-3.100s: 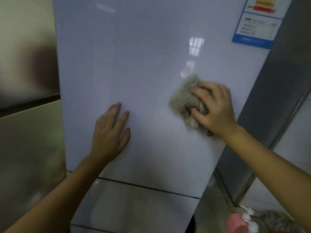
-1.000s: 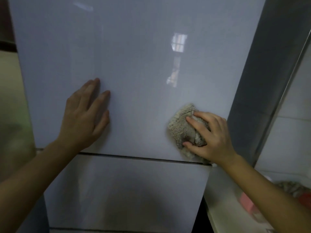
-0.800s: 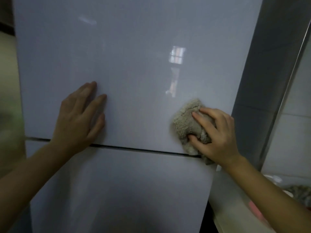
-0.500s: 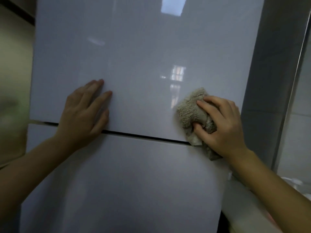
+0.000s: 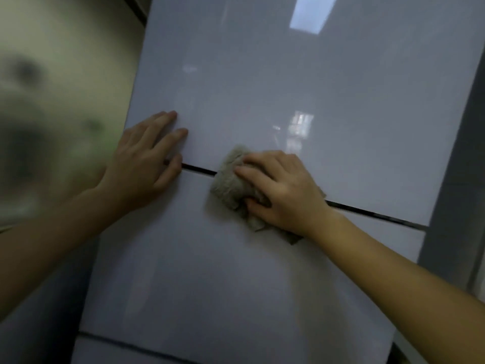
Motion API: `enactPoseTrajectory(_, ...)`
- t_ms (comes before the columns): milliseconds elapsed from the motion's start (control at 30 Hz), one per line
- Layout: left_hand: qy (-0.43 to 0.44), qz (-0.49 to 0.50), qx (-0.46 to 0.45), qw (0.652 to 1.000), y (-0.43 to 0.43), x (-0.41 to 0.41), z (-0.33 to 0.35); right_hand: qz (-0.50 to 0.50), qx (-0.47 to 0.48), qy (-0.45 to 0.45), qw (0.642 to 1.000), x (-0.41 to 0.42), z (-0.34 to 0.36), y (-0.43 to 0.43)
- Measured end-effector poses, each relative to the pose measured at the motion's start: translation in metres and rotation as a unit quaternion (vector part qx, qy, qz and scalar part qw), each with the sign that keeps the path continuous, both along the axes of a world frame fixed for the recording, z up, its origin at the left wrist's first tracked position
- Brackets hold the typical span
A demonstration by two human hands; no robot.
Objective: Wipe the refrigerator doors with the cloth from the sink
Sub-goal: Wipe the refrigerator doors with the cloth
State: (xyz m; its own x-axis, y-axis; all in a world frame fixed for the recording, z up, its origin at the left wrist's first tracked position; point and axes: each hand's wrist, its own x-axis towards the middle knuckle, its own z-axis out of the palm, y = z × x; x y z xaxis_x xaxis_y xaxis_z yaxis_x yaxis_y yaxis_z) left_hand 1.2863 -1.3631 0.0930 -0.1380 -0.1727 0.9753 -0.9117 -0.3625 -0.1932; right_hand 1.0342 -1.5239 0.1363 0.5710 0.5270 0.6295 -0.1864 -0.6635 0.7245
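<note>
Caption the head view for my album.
Right hand presses grey cloth over the seam between refrigerator doors; left hand rests flat.

1 head-worn view, facing forward, close to the refrigerator doors [image 5: 262,88]

Right hand [image 5: 284,191] gripping grey cloth [image 5: 231,183] over door seam [image 5: 199,169], left hand [image 5: 143,164] flat beside it

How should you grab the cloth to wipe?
Probably its bunched middle, from the front: the cloth is pressed against the fridge, so its back is shut off. The right hand grips it so, thumb at the lower edge.
</note>
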Motion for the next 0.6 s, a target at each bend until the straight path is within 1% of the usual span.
enactPoseTrajectory(33, 0.005, 0.006, 0.007, 1.0, 0.006, 0.005, -0.006, 0.001, -0.016, 0.017, 1.0, 0.008, 0.001, 0.005)
enactPoseTrajectory(100, 0.014, 0.009, 0.029, 0.999, 0.017, 0.013, -0.015, 0.004, -0.006, -0.005, 1.0, 0.019, 0.014, 0.01)
enactPoseTrajectory(167, 0.019, 0.008, 0.055, 0.998, 0.027, 0.019, -0.022, 0.011, 0.038, -0.079, 0.996, 0.025, 0.038, 0.012)
enactPoseTrajectory(267, 0.019, 0.016, 0.064, 0.998, 0.035, 0.02, -0.028, 0.021, 0.127, -0.195, 0.972, 0.038, 0.072, 0.02)
enactPoseTrajectory(333, 0.024, 0.013, 0.058, 0.998, 0.034, 0.018, -0.031, 0.014, 0.158, -0.225, 0.961, 0.051, 0.076, 0.027)
enactPoseTrajectory(367, 0.029, 0.009, 0.056, 0.998, 0.034, 0.018, -0.032, 0.01, 0.152, -0.215, 0.965, 0.056, 0.072, 0.03)
enactPoseTrajectory(400, 0.033, 0.003, 0.053, 0.998, 0.033, 0.017, -0.032, 0.006, 0.13, -0.186, 0.974, 0.06, 0.064, 0.032)
enactPoseTrajectory(467, 0.034, -0.004, 0.045, 0.998, 0.032, 0.019, -0.035, 0.001, 0.034, -0.074, 0.997, 0.062, 0.044, 0.034)
enactPoseTrajectory(533, 0.03, -0.003, 0.039, 0.999, 0.032, 0.021, -0.037, -0.016, -0.068, 0.041, 0.997, 0.062, 0.032, 0.035)
enactPoseTrajectory(567, 0.028, -0.004, 0.039, 0.999, 0.032, 0.021, -0.038, -0.022, -0.092, 0.064, 0.993, 0.062, 0.033, 0.036)
enactPoseTrajectory(600, 0.028, -0.005, 0.038, 0.999, 0.031, 0.022, -0.039, -0.022, -0.09, 0.061, 0.994, 0.064, 0.038, 0.037)
